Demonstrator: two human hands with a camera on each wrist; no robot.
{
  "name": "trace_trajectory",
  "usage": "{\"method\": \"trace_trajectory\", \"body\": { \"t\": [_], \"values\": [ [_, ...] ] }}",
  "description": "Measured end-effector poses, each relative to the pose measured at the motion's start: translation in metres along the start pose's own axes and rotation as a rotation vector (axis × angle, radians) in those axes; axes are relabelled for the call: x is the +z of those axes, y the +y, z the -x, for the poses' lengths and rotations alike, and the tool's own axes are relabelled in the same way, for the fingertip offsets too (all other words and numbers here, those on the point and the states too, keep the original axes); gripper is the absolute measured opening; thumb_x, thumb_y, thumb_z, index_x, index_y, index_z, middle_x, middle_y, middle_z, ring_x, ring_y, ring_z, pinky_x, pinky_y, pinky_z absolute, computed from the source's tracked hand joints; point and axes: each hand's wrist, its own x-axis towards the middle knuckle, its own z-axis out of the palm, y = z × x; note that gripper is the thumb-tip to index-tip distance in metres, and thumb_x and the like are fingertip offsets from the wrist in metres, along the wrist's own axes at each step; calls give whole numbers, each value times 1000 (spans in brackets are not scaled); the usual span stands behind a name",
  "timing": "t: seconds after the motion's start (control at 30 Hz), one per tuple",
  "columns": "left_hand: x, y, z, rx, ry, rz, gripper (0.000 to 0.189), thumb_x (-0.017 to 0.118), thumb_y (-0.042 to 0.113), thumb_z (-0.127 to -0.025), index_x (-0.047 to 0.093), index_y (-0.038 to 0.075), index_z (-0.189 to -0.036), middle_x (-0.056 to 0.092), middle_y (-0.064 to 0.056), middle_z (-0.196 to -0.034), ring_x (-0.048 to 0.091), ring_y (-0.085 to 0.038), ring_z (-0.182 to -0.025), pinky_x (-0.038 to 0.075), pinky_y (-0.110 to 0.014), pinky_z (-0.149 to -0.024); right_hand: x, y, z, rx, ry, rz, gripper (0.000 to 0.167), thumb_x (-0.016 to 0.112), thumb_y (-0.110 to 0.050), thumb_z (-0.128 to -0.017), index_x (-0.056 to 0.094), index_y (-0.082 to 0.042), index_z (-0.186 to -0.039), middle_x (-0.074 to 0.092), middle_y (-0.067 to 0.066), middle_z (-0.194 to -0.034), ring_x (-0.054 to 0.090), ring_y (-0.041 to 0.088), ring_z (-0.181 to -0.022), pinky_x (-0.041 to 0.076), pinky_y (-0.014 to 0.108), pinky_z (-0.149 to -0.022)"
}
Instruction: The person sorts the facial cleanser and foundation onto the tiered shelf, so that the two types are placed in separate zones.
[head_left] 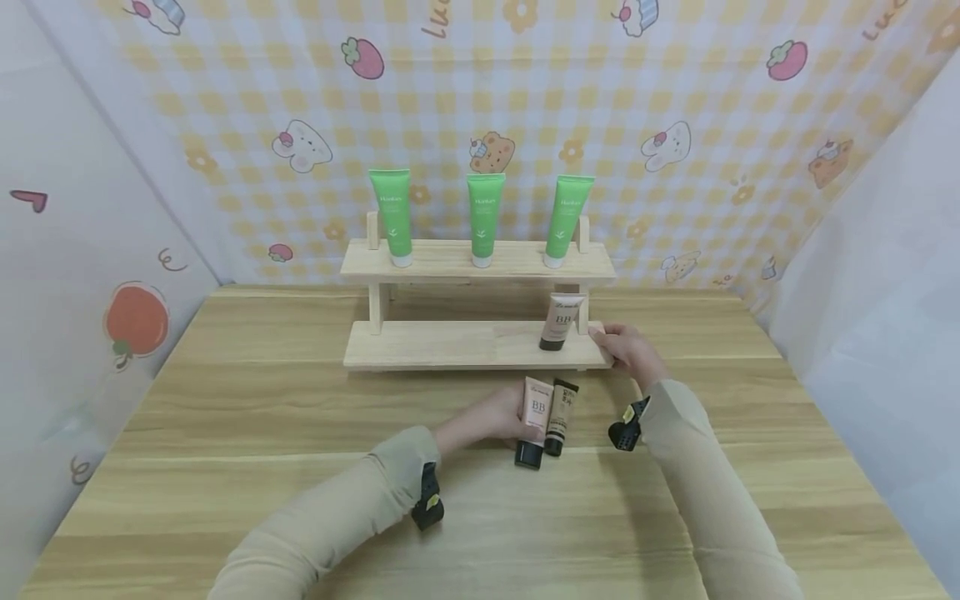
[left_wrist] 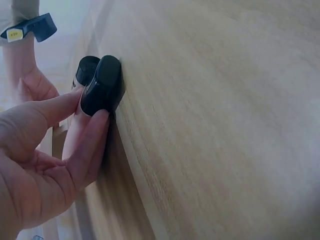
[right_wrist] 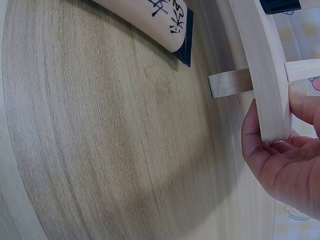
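My left hand [head_left: 501,414] pinches a pink BB cream tube [head_left: 537,408] with a black cap, low over the table in front of the shelf. In the left wrist view, thumb and fingers grip it just behind the black cap [left_wrist: 102,85]. Right beside it lies a tan tube [head_left: 561,417] with dark lettering and black ends. My right hand [head_left: 630,350] grips the right end of the lower board of the wooden shelf [head_left: 435,343], thumb on top and fingers curled beneath. Another pink BB tube [head_left: 561,321] stands cap down on that board near its right end.
Three green tubes [head_left: 486,218] stand caps down, spaced along the upper board [head_left: 442,260]. Behind the shelf hangs a yellow checked cloth [head_left: 420,125]. The wood-grain table [head_left: 262,400] spreads out on both sides, with pale walls left and right.
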Motion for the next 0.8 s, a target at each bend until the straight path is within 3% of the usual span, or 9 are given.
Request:
{"method": "trace_trajectory", "body": {
  "t": [0.23, 0.53, 0.67, 0.8],
  "values": [
    [-1, -1, 3, -23, -1, -3, 32, 74, 11, -73, 62, 2, -101, 68, -10, -77, 62, -15, -59, 55, -26, -52, 1, 2, -1, -13, 9, 11, 60, 42, -33, -96, 24, 5, -140, 49, 8, -107, 52, 5, -77, 47, 17, -69],
    [0, -5, 5, 11, 41, 11, 24, 75, 12, -73, 60, 2, -89, 64, -6, -66, 58, -12, -52, 53, -25, -48, -1, 2, -1, -16, 5, 11, 62, 41, -34, -96, 22, 6, -141, 47, 10, -112, 51, 6, -80, 47, 18, -72],
    [-1, -6, 6, 36, 71, -1, 26, 76, 12, -71, 59, 2, -87, 63, -6, -65, 57, -12, -53, 52, -24, -48, -1, 1, -1, -11, 6, 12, 62, 41, -34, -96, 22, 5, -141, 47, 10, -113, 51, 8, -83, 47, 19, -74],
    [-4, -7, 9, 53, 105, -13, 33, 78, 16, -69, 59, 1, -92, 63, -6, -73, 58, -14, -62, 52, -24, -56, 0, 1, -1, -3, 11, 17, 62, 41, -34, -96, 22, 4, -141, 47, 11, -116, 51, 10, -86, 47, 21, -77]
  ]
}}
